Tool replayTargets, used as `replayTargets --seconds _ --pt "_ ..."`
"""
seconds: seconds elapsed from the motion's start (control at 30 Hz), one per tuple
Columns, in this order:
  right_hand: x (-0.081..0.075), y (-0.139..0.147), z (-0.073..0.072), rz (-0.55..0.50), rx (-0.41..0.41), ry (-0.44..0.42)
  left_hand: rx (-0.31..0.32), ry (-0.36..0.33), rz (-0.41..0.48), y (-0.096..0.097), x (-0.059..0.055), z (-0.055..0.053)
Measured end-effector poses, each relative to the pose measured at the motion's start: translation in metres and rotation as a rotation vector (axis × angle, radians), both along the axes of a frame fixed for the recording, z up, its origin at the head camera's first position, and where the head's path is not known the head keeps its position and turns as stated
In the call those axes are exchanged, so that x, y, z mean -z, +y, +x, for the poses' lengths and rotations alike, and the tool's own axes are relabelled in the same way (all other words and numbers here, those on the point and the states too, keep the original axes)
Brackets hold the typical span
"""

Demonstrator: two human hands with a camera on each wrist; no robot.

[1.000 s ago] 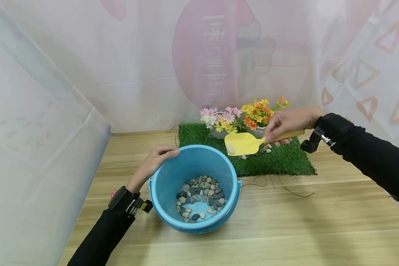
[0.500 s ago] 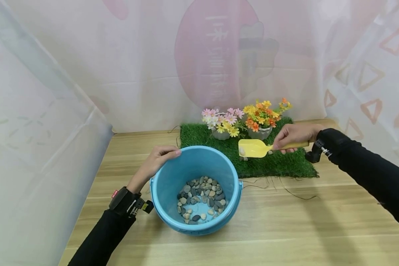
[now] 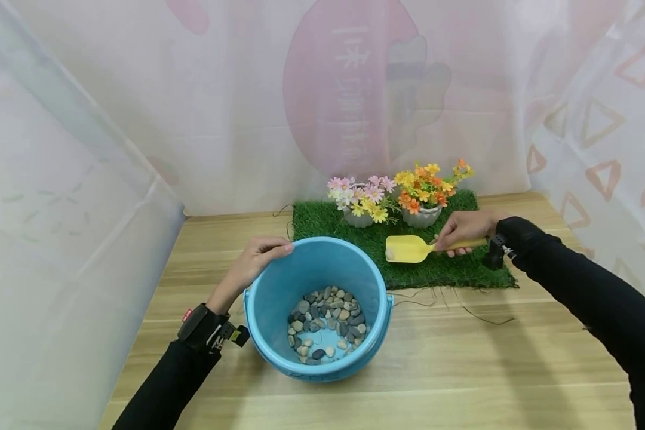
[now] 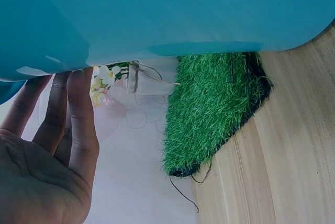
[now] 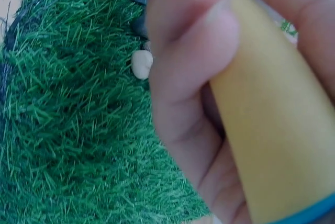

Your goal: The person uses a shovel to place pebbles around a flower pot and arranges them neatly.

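My left hand (image 3: 254,263) holds the rim of a blue bucket (image 3: 314,243). In the left wrist view its fingers (image 4: 82,114) reach up to the bucket wall. Grey and tan pebbles (image 3: 334,312) cover much of the bucket's bottom. My right hand (image 3: 459,232) grips the handle of a yellow toy shovel (image 3: 411,249), the blade pointing left, low over the artificial grass mat (image 3: 446,273). A pale pebble (image 3: 390,254) lies at the blade's front edge. In the right wrist view, curled fingers wrap the yellow handle (image 5: 272,114), and a cream pebble (image 5: 142,64) lies on the grass.
Two pots of artificial flowers stand on the mat's back part, one pink and white (image 3: 358,218), one orange and yellow (image 3: 421,216). Loose dark threads (image 3: 484,316) trail from the mat onto the wooden table (image 3: 462,370). Printed cloth (image 3: 236,107) hangs behind and at the sides.
My right hand has moved the shovel right, away from the bucket, and down nearer the grass. The pale pebble stays on the blade. My left hand keeps its place on the rim.
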State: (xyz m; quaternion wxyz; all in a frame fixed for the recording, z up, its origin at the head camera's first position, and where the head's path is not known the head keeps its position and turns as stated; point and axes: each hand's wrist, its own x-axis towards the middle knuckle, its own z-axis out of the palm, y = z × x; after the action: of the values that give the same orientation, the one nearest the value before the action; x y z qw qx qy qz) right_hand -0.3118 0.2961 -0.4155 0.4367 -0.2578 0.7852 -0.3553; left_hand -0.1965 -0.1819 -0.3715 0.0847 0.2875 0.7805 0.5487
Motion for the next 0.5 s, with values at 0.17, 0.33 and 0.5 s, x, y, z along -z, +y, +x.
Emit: replayTargets --seconds 0.17,0.33,0.5 --pt "-0.002 -0.007 0.001 0.073 0.014 0.018 -0.011 -0.011 -0.007 0.001 0.000 0.001" --pt "-0.016 -0.017 0.004 0.142 0.013 0.046 -0.016 -0.017 -0.011 0.002 -0.001 0.002" --pt "-0.030 -0.029 0.006 0.199 -0.006 0.074 -0.014 -0.003 -0.007 0.001 -0.001 0.002"
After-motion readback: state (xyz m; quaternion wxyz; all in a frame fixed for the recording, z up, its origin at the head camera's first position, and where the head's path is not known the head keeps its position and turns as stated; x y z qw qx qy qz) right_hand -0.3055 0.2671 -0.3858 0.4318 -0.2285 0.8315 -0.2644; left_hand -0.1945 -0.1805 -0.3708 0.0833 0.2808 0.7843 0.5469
